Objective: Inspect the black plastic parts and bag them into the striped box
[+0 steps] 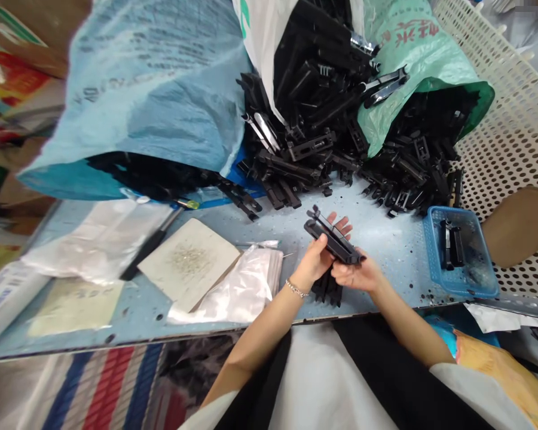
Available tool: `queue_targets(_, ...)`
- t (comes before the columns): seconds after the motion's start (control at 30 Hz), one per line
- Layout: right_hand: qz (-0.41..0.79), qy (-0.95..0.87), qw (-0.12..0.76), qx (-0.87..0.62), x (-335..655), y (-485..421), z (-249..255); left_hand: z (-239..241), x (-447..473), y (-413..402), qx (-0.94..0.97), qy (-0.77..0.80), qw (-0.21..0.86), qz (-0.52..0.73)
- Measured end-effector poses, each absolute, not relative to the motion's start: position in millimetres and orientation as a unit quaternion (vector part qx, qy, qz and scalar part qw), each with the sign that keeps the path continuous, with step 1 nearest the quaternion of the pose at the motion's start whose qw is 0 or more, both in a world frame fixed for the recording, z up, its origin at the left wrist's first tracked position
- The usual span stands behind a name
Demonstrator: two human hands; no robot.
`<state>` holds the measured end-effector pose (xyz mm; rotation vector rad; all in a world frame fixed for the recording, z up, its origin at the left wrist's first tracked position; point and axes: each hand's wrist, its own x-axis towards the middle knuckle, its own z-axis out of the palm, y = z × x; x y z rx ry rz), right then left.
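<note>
Both hands hold a long black plastic clip part [332, 237] just above the pale blue table [385, 245]. My left hand [319, 255] wraps its fingers round the part's far end, thumb on top. My right hand [357, 275] grips the near end from below. Under my hands a few more black parts [326, 291] lie at the table's front edge. A big heap of the same black parts [323, 137] spills from sacks at the back.
A blue sack [152, 89] lies back left, a green sack [412, 65] back right. A small blue basket [459, 251] with black parts stands right. A card of tiny metal pieces [188, 263], plastic bags [242, 286] and a cream perforated crate [506, 119] surround the work spot.
</note>
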<state>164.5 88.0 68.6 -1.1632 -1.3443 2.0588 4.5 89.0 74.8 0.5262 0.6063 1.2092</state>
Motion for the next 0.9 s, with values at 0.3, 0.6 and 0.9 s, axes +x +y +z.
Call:
queue_targets(0.3, 0.304, -0.781, 0.306, -0.451, 155, 111, 116, 100, -24, 66, 0.314, 0.431, 0.665, 0.522)
queue_targets(0.6, 0.533, -0.707, 0.261, -0.384, 121, 105, 108, 100, -36, 62, 0.312, 0.494, 0.623, 0.521)
queue_targets(0.9, 0.148, -0.938, 0.190, -0.251, 128, 57, 86, 109, -36, 61, 0.296, 0.485, 0.607, 0.555)
